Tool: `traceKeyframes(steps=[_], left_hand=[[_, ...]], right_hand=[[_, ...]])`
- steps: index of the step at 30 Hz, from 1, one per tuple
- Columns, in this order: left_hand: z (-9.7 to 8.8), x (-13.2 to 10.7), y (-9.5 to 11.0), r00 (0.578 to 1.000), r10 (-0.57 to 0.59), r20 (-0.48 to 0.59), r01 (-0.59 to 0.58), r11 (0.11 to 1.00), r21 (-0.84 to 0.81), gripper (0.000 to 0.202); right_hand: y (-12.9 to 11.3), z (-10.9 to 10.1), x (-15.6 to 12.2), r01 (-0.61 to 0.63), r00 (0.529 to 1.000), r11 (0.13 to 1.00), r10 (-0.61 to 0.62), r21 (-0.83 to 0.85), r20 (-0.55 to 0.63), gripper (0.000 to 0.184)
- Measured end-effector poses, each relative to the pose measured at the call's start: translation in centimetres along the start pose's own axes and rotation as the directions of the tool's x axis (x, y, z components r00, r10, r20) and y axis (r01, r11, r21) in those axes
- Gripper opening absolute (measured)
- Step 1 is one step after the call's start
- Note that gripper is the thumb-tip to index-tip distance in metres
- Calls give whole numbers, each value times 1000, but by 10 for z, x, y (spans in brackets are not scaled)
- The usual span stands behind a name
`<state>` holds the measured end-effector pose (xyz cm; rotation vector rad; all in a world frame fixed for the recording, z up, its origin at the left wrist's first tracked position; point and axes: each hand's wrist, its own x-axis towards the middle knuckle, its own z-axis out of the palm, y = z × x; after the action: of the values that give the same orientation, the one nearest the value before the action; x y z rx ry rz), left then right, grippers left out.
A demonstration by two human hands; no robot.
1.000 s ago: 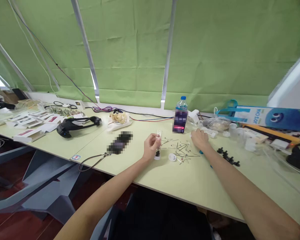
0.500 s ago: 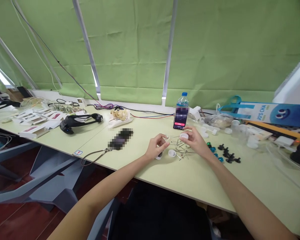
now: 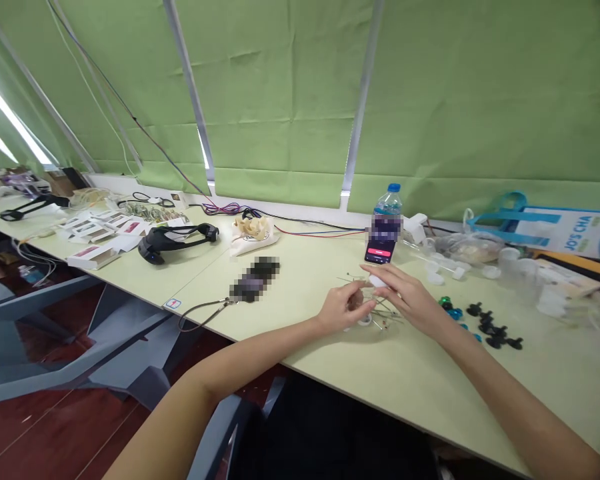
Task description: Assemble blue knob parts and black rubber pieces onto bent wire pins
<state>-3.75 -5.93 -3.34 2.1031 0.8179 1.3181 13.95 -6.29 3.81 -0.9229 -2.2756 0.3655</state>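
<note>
My right hand (image 3: 407,298) pinches a small round white cap (image 3: 378,281) between thumb and fingers. Close against it, my left hand (image 3: 341,308) is curled with thumb and fingers drawn together. Whatever sits in that left grip is mostly hidden. Thin metal sticks (image 3: 387,313) lie scattered on the table under and between both hands. Partly covered by my left hand, a little white lid (image 3: 365,321) rests on the table. To the right of my right wrist are several shiny blue and green pieces (image 3: 454,311) and several small black knobbed parts (image 3: 487,325).
Beyond my hands, a phone (image 3: 380,243) leans on a water bottle (image 3: 393,199). Clear plastic pieces (image 3: 445,263) and a blue-and-white bag (image 3: 555,230) lie rightward. Leftward are a pixelated dark object (image 3: 254,280) on a strap, a white bag (image 3: 253,239) and a black headset (image 3: 177,241).
My two hands have come together, the left moving right toward the white cap. The cap is now tilted and more covered by my right fingers. The view has swung slightly left.
</note>
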Motion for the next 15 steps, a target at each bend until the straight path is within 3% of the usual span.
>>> traceKeyframes(steps=[4,7,11,15], left_hand=[[2,2,-5,1000,8,11,-8,1000,29,36],[7,3,-12,999,23,37,-25,999,32,35],[14,3,-20,994,58,98,-62,997,39,42],[24,-3,-28,984,110,137,-121,990,72,53]], right_hand=[[-8,-7,9,99,990,978,-78,-182,121,36],[-8,-7,13,244,967,866,-185,-436,175,37],[-1,-3,10,364,924,704,-357,-609,139,30],[-1,0,0,378,890,669,-452,-640,53,27]])
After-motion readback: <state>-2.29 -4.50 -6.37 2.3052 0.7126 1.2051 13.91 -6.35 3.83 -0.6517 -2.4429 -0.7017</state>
